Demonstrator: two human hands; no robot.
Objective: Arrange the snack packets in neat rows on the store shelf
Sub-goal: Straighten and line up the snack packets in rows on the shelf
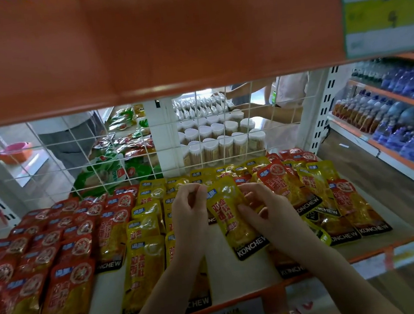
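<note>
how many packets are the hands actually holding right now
1. A single yellow packet is held above the shelf: the left hand touches its top corner, and the right hand grips its right edge. Another packet could be hidden behind it.

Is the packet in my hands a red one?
No, the packet pinched by the left hand and right hand is yellow.

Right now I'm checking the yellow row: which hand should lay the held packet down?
Right. The right hand already pinches the yellow packet; the left hand is curled beside its top edge with no clear grip.
</note>
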